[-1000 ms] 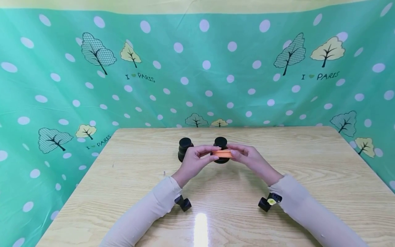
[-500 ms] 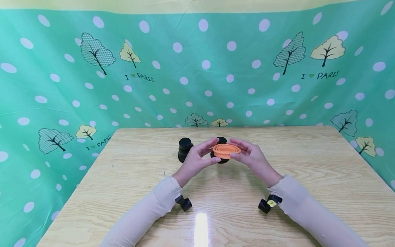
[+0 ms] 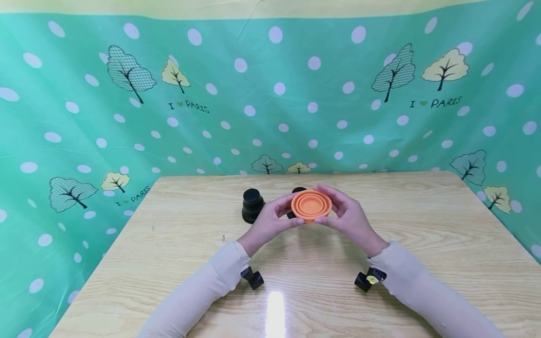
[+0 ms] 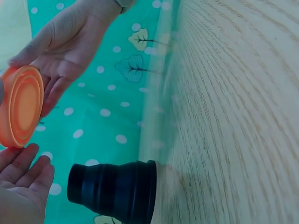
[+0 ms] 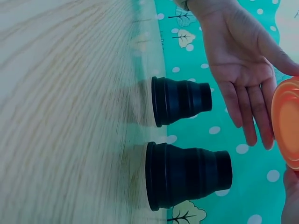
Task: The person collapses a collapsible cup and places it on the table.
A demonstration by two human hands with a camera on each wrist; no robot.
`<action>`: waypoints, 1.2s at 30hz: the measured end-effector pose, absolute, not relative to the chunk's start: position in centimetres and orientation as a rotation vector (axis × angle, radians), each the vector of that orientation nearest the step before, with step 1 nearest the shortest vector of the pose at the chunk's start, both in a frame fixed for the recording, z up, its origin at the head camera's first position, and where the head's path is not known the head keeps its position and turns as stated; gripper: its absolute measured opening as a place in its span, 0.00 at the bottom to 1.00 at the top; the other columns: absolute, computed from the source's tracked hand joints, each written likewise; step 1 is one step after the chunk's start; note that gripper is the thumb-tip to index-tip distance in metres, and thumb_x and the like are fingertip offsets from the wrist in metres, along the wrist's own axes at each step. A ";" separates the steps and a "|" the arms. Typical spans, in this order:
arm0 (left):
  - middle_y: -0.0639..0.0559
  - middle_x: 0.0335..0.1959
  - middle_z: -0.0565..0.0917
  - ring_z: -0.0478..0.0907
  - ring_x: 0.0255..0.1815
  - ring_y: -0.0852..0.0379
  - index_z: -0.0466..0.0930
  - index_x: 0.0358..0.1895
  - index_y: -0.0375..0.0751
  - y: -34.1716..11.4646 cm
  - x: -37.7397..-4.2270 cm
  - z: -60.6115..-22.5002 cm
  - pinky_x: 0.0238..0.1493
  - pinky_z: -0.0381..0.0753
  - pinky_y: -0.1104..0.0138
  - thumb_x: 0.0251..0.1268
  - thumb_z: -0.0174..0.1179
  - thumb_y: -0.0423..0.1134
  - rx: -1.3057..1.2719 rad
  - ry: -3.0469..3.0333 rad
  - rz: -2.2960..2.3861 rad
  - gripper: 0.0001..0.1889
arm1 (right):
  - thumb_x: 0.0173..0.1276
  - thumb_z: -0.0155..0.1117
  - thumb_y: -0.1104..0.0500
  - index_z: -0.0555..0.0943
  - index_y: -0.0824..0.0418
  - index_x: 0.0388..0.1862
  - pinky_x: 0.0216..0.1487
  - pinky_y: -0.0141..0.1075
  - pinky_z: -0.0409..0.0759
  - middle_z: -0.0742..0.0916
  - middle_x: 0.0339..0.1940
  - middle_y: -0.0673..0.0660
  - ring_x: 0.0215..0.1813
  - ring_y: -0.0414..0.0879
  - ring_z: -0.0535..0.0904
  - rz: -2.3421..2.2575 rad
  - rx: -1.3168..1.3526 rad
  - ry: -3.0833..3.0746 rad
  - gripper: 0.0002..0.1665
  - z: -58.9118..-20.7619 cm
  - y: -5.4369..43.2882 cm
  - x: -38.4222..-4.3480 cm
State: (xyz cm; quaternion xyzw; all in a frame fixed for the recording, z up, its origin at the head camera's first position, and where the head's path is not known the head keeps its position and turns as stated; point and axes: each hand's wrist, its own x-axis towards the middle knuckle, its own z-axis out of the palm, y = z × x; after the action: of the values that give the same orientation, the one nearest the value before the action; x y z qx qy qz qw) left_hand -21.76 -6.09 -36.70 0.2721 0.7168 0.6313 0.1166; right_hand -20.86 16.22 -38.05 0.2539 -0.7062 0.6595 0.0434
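An orange collapsible cup [image 3: 312,205], folded flat into concentric rings, is held up above the table between both hands. My left hand [image 3: 270,220] grips its left edge, thumb at the near rim and fingers along the side. On the other side my right hand [image 3: 351,217] holds the right edge in much the same way. Behind the orange cup stands a black stepped cup [image 3: 298,189], mostly hidden by it in the head view. Another black cup [image 3: 252,205] is just left of the left hand. Both black cups sit wide end down, as the right wrist view shows.
A light wood-grain table [image 3: 177,263] carries everything. Green dotted cloth [image 3: 220,84] hangs along its back edge. Black wrist cameras [image 3: 253,278] are strapped to both wrists, low over the table. A bright light reflection [image 3: 275,314] lies at the front.
The orange cup has tilted from edge-on to facing the head camera, so its rings now show. Both hands have turned with it, keeping hold. The black cups stay where they were.
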 end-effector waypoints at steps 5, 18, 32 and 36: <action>0.47 0.63 0.73 0.69 0.65 0.54 0.66 0.68 0.43 -5.6 -22.7 -38.3 0.67 0.65 0.59 0.59 0.65 0.32 0.801 2.113 1.844 0.32 | 0.53 0.72 0.70 0.62 0.70 0.69 0.63 0.28 0.67 0.69 0.68 0.67 0.65 0.38 0.69 1.947 0.796 -2.183 0.45 -38.2 16.9 -20.7; 0.56 0.65 0.72 0.67 0.66 0.59 0.67 0.67 0.45 -5.3 -24.2 -39.3 0.66 0.65 0.66 0.56 0.68 0.38 0.776 2.284 1.816 0.33 | 0.53 0.73 0.67 0.63 0.65 0.70 0.62 0.25 0.67 0.70 0.68 0.63 0.67 0.43 0.68 1.816 0.692 -2.274 0.46 -39.3 20.1 -21.4; 0.53 0.65 0.72 0.66 0.67 0.59 0.70 0.65 0.44 -4.8 -26.0 -40.0 0.67 0.64 0.66 0.57 0.68 0.41 0.618 2.348 1.959 0.31 | 0.54 0.74 0.59 0.59 0.67 0.71 0.61 0.22 0.65 0.68 0.70 0.63 0.70 0.55 0.63 1.803 0.457 -2.538 0.50 -40.2 24.0 -24.0; 0.54 0.65 0.72 0.65 0.67 0.59 0.69 0.66 0.43 -4.7 -26.2 -40.2 0.67 0.63 0.65 0.57 0.68 0.42 0.575 2.339 1.984 0.32 | 0.55 0.73 0.61 0.57 0.67 0.72 0.62 0.24 0.65 0.66 0.71 0.65 0.71 0.56 0.61 1.856 0.408 -2.584 0.50 -40.7 24.8 -24.6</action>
State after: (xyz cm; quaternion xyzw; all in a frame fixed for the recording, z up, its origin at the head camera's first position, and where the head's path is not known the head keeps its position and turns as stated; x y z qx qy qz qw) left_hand -26.17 -4.73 -40.19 0.1842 0.7494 0.6358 0.0105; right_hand -24.62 24.81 -40.75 0.1270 -0.8053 0.5782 -0.0328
